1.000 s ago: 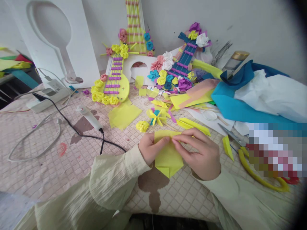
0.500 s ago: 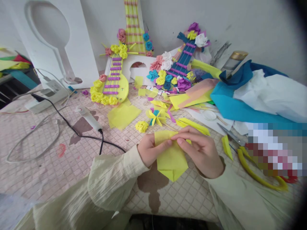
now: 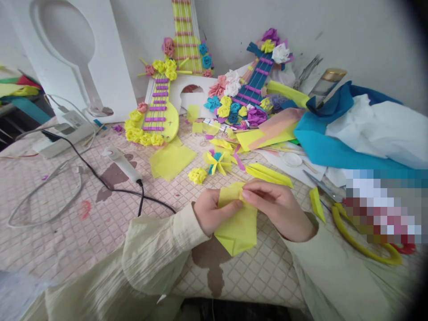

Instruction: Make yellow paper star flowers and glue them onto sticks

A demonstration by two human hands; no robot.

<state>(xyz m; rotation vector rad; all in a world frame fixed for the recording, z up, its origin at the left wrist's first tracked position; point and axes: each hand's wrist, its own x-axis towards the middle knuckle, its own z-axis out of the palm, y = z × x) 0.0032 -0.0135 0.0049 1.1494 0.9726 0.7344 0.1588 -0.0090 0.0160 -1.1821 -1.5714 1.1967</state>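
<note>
A sheet of yellow crepe-like paper (image 3: 238,229) hangs between my hands, its lower edge folded to a blunt point. My left hand (image 3: 214,210) pinches it from the left, thumb lying across the front. On the upper right edge, my right hand (image 3: 279,207) pinches the paper between thumb and fingers. The fingertips of both hands are close together there. Just beyond the sheet lie a yellow paper flower (image 3: 197,175) and a star-shaped piece of yellow strips (image 3: 218,163). A folded yellow strip (image 3: 269,174) rests behind my right hand.
A glue gun (image 3: 123,166) with a black cord lies left. Yellow-handled scissors (image 3: 347,236) are at right. Flower-covered yellow (image 3: 171,120) and blue (image 3: 256,84) paper instruments lean at the back. Blue fabric-like sheets (image 3: 321,138) pile at right; a power strip (image 3: 63,138) sits far left.
The paper has turned slightly, its lower point swinging left. My right hand's fingers have drawn in on the upper edge, and my left hand has shifted a little.
</note>
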